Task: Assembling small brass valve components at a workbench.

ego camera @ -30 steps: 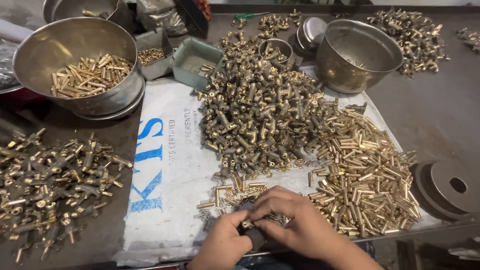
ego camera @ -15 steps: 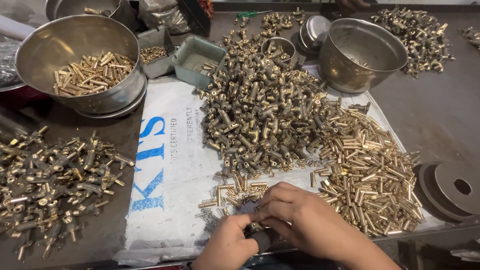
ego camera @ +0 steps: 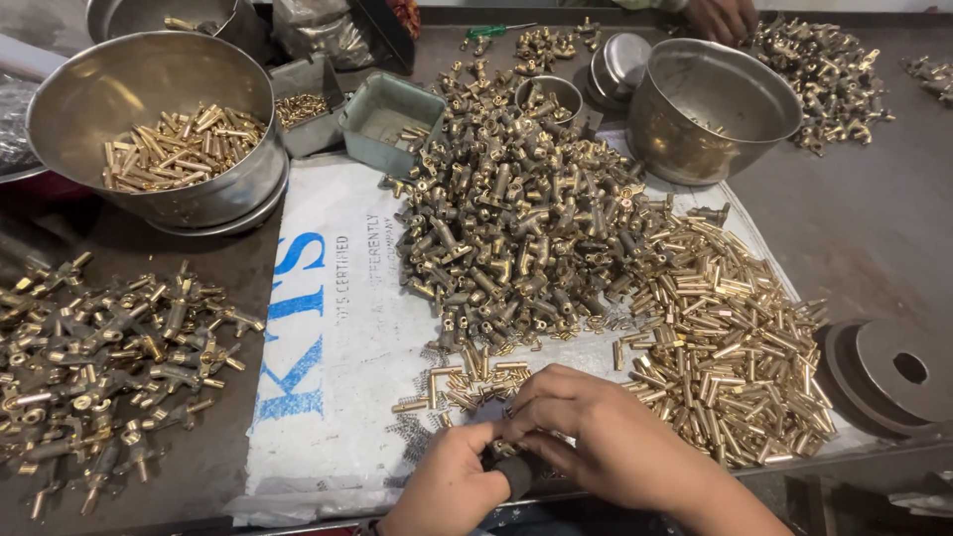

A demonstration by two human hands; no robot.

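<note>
L hand (ego camera: 452, 486): bottom edge of view, fingers curled round a short dark cylindrical piece (ego camera: 512, 476), gripping it.
R hand (ego camera: 586, 437): laid over the L, fingertips pinched on smth small at the dark piece's top; too hidden to tell what. Closed, not flat.
Dark piece: held between both hands, just above the desk (ego camera: 864, 228) front edge, over the white sack (ego camera: 338, 377).
Near hands: a few loose brass bits + thin springs (ego camera: 407, 432) on the sack, just beside the L hand.
Centre: big heap of brass valve bodies (ego camera: 516, 218).
R of hands: spread of short brass tubes (ego camera: 735, 337), touching the heap's edge.
L side: 2nd pile of brass fittings (ego camera: 109, 367) on bare desk.
Bowls: steel bowl (ego camera: 149, 119) w/ brass tubes, far L; another steel bowl (ego camera: 710, 94), nearly empty, far R.
Other person: hand (ego camera: 720, 15) at top edge, apart.
Risk: hands sit at the desk edge, so a slipped small part could, I judge, drop off the front or get lost among the springs; R wrist is near the tube spread and a sweep could scatter them.
</note>
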